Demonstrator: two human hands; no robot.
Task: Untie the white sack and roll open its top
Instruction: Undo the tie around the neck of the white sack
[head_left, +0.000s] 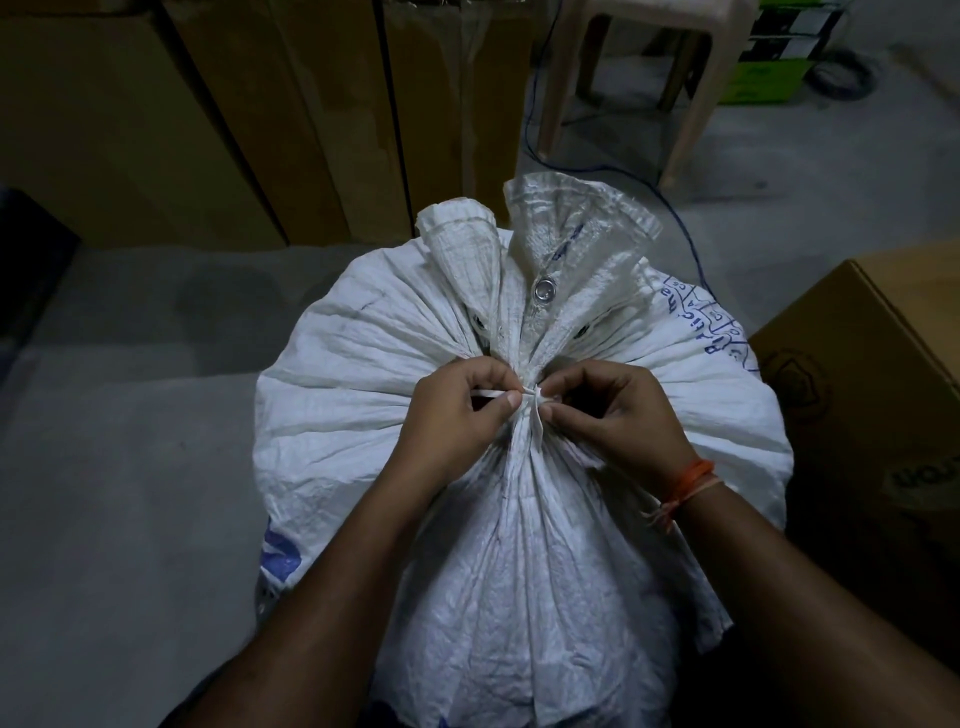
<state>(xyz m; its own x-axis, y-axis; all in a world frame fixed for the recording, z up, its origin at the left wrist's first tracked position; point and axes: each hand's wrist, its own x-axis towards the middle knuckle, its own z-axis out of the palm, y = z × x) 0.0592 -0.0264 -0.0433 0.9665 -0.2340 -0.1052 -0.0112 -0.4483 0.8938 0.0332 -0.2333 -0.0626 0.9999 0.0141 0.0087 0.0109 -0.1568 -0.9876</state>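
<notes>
We find the white sack (519, 415) upright on the floor, neck gathered. Left hand (457, 410) and right hand (613, 415) each pinch the tie (530, 394). Untying underway; next, we judge, loosening it.

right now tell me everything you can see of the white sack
The white sack is woven plastic by its look, creased, with blue print at its sides. It stands full on the grey floor, its neck gathered and bound by a white tie. Above, the loose top fans out, showing a metal eyelet. The left hand and right hand pinch the tie.
</notes>
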